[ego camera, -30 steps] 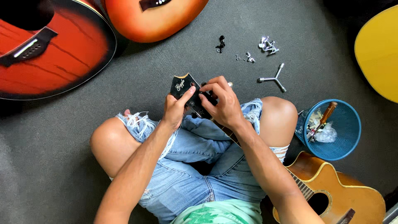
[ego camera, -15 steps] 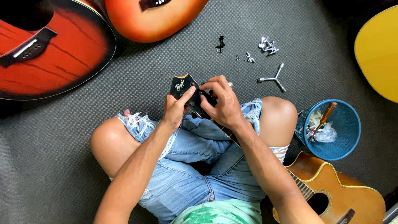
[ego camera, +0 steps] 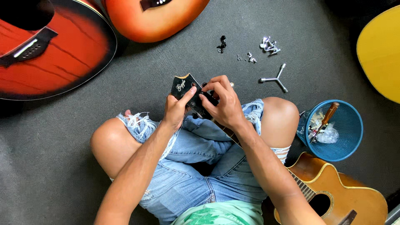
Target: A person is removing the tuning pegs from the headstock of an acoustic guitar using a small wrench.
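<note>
At frame centre, left hand (ego camera: 175, 111) braces the black guitar headstock (ego camera: 185, 88) while right hand (ego camera: 223, 102) pinches a tuner; steady support should prevent slipping.

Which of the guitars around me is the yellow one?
The guitar at the far right edge, only partly in view. The two at the top are red-orange sunburst, and the one by your knee is amber.

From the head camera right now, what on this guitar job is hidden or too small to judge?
- Part pinched at the black headstock: head view, covered by the right hand fingers.
- Guitar neck: hidden under right forearm and jeans.
- Small metal parts on the floor: too small to tell kinds apart.
- Blue basket contents: jumbled, unclear.
- Left hand palm side: turned away.
</note>
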